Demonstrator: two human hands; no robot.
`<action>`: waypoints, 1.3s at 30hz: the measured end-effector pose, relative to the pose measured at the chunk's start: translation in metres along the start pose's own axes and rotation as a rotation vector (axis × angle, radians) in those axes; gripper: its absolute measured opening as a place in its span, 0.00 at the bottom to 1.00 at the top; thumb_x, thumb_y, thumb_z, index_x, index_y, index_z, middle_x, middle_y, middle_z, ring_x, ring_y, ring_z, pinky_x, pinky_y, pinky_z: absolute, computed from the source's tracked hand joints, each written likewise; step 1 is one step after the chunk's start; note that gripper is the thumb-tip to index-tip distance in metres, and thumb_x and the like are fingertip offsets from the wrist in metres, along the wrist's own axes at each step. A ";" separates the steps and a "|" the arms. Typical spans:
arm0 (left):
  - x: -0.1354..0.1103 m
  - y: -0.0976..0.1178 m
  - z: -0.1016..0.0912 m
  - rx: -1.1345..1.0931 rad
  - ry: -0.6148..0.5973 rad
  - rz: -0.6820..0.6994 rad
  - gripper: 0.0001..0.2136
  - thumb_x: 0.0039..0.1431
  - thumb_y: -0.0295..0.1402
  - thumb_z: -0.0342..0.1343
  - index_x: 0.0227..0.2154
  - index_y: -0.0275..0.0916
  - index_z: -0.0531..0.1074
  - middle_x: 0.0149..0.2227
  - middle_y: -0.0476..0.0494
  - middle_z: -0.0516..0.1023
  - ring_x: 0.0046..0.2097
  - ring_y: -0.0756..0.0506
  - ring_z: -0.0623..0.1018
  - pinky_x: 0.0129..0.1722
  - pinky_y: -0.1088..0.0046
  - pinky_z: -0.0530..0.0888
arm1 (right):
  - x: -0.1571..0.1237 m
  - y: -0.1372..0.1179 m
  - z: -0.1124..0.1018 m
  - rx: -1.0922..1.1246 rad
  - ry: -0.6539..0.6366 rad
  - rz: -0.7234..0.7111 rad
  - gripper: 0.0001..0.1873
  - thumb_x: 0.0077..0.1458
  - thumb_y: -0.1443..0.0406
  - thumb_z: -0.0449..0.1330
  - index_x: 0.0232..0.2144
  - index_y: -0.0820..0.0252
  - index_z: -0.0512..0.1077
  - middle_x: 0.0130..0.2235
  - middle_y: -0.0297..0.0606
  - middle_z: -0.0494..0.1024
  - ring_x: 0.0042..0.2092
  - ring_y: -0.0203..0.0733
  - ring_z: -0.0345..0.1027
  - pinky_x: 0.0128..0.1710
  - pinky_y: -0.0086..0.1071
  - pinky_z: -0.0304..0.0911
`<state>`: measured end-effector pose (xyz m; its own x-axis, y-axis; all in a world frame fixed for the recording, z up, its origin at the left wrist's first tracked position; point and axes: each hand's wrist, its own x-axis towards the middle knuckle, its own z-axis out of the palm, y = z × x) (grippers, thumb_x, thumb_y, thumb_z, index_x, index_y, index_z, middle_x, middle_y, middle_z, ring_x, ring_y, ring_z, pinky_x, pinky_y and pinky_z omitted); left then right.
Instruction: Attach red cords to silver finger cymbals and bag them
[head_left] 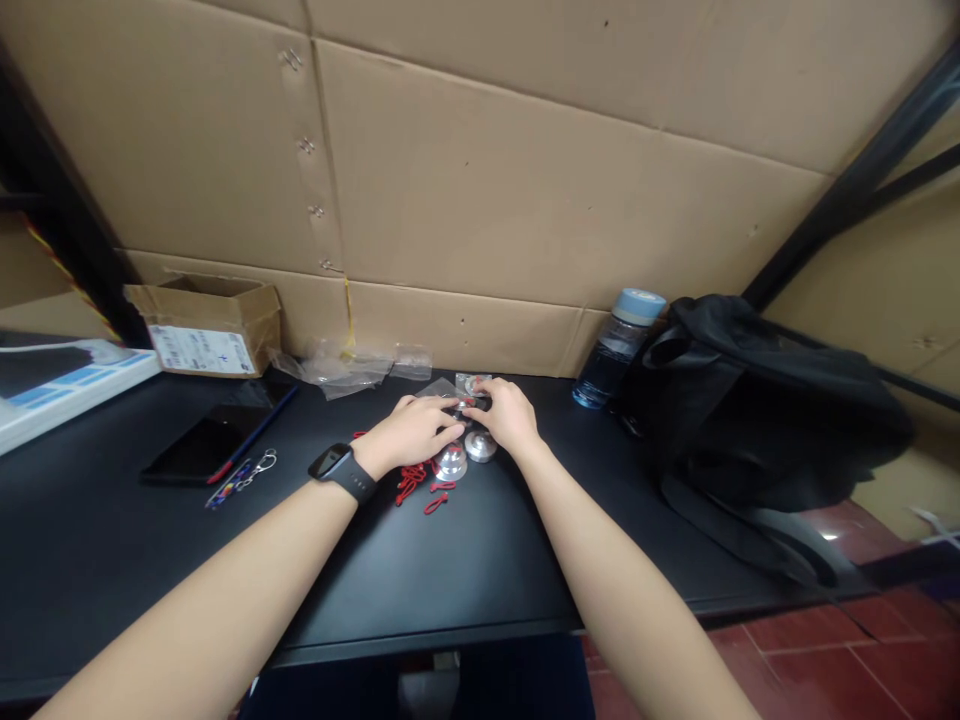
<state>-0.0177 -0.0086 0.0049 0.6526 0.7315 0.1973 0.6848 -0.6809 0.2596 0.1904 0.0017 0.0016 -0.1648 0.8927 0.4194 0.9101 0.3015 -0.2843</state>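
Note:
My left hand (416, 432), with a dark watch on its wrist, and my right hand (511, 412) meet over the black table. The fingertips of both close on a small shiny silver metal piece with red on it (463, 405); its shape is partly covered by the fingers. Below them lie two silver dome-shaped metal pieces, one under my left thumb (451, 463) and the other beside my right wrist (480, 446). Red cord loops (410, 483) lie heaped by my left hand, with a single loop (436, 503) nearer me. Just beyond my fingers is a clear plastic packet (484, 379).
Clear plastic bags (341, 372) and an open cardboard box (214, 330) sit along the cardboard wall. At left are a dark phone (214, 440), a keyring (244, 478) and a white-blue strip (82, 385). A water bottle (611, 350) and black bag (765, 410) stand at right.

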 end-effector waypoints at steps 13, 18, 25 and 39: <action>0.007 0.005 0.009 0.021 0.029 -0.043 0.20 0.72 0.44 0.42 0.45 0.55 0.82 0.68 0.47 0.67 0.70 0.35 0.62 0.64 0.42 0.58 | 0.002 -0.003 0.003 -0.011 0.011 -0.023 0.11 0.58 0.63 0.69 0.45 0.51 0.79 0.51 0.36 0.82 0.51 0.47 0.73 0.51 0.36 0.66; 0.009 -0.001 0.009 0.024 -0.004 -0.051 0.20 0.71 0.46 0.43 0.42 0.57 0.83 0.70 0.52 0.63 0.72 0.31 0.56 0.64 0.36 0.53 | 0.001 -0.019 -0.002 -0.160 -0.051 -0.075 0.13 0.60 0.60 0.67 0.48 0.52 0.76 0.51 0.39 0.80 0.52 0.48 0.71 0.49 0.38 0.65; 0.003 -0.004 0.008 0.031 0.003 -0.027 0.19 0.71 0.46 0.45 0.39 0.56 0.83 0.69 0.49 0.65 0.73 0.30 0.55 0.64 0.33 0.50 | 0.021 -0.024 -0.011 -0.281 -0.154 -0.115 0.12 0.61 0.57 0.65 0.47 0.50 0.76 0.48 0.37 0.81 0.50 0.46 0.74 0.47 0.36 0.63; 0.001 -0.017 0.005 0.038 0.188 -0.006 0.19 0.62 0.23 0.45 0.49 0.47 0.73 0.53 0.43 0.78 0.56 0.38 0.75 0.54 0.56 0.65 | 0.016 -0.012 -0.019 0.109 -0.176 -0.161 0.10 0.66 0.60 0.59 0.46 0.52 0.78 0.49 0.40 0.81 0.50 0.46 0.75 0.48 0.34 0.66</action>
<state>-0.0272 0.0032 -0.0036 0.5789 0.7269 0.3694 0.7026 -0.6746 0.2264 0.1837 0.0057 0.0281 -0.3765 0.8718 0.3134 0.8218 0.4704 -0.3215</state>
